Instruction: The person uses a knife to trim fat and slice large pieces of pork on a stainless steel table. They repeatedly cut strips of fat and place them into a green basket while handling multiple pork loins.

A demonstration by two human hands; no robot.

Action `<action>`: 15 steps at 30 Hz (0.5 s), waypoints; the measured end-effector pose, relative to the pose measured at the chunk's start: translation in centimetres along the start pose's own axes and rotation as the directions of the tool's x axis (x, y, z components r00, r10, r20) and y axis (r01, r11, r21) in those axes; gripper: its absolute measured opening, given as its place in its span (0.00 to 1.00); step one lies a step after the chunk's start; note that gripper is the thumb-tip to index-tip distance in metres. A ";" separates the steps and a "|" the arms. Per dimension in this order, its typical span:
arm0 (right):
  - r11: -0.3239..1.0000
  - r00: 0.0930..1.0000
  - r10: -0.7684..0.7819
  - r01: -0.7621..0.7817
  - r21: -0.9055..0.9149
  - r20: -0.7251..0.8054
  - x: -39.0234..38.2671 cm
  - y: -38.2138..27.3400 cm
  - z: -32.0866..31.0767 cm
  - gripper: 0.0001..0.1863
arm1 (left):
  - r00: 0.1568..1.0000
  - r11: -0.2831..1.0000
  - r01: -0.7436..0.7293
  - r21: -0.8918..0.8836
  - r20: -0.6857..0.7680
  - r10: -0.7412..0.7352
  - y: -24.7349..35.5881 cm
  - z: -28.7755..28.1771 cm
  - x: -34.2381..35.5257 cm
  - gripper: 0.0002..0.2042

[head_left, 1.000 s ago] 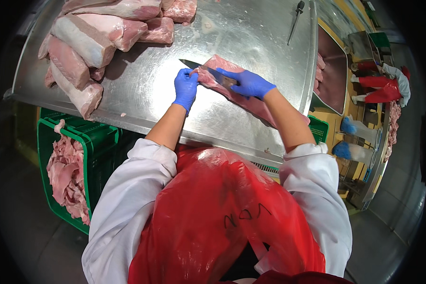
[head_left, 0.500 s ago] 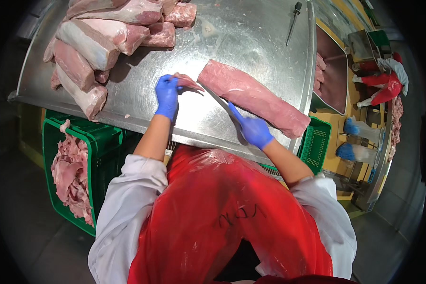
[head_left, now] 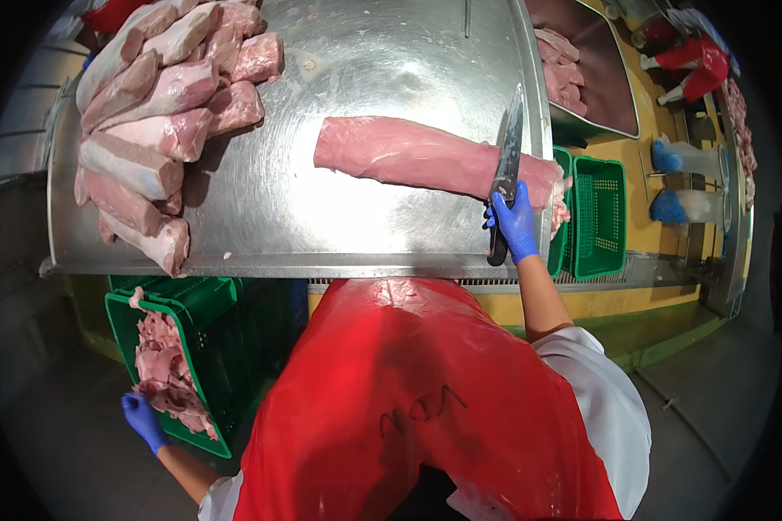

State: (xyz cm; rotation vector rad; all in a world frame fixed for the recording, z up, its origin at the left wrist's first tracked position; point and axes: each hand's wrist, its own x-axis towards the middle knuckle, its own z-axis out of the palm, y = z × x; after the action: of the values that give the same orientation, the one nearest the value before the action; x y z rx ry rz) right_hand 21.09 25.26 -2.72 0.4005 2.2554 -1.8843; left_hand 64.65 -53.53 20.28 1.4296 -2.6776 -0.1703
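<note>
My right hand (head_left: 516, 224) is closed round the black handle of a long knife (head_left: 507, 156). The knife's blade points away from me and crosses above the right part of a long, pink trimmed pork loin (head_left: 408, 156). That loin lies crosswise on the metal table (head_left: 347, 234). Down at the far left, my left hand (head_left: 144, 418) is at the rim of a green crate (head_left: 222, 373) filled with meat trimmings (head_left: 161, 356). Its fingers look loosely bent and apart, beside a darker strip of meat (head_left: 178, 401) lying on the trimmings.
Several untrimmed loins (head_left: 148, 130) are piled at the table's left. A sharpening steel (head_left: 467, 17) lies at the far edge. Beyond the right edge stand a bin (head_left: 613, 87) with meat pieces and green baskets (head_left: 613, 178). A person in red (head_left: 691, 65) is at the far right.
My left hand has moved from the table down to the green crate with the thin meat strip. My right hand has moved right and turned the knife upward. The view has shifted.
</note>
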 end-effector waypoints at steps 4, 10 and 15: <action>0.999 0.997 0.008 -0.012 -0.044 -0.082 0.0 -0.1 0.4 0.17 | 0.948 0.806 -0.214 0.551 -0.083 0.309 25.9 0.9 0.0 0.16; 0.899 0.981 -0.181 0.134 -0.416 -0.075 0.4 -1.5 -0.5 0.19 | 0.176 0.110 -0.871 -0.479 -0.094 0.980 59.9 23.6 -1.5 0.41; 0.712 0.917 -0.396 0.272 -0.647 -0.049 3.2 0.0 -0.3 0.20 | -0.115 0.238 -0.744 -0.624 0.470 0.875 73.1 31.1 -4.9 0.44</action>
State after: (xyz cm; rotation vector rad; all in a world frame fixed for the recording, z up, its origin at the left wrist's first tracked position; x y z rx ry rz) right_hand 18.05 25.85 -3.63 0.0513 3.0723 -1.0897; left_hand 2.99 -7.48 0.01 -0.9830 -3.4004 -1.0495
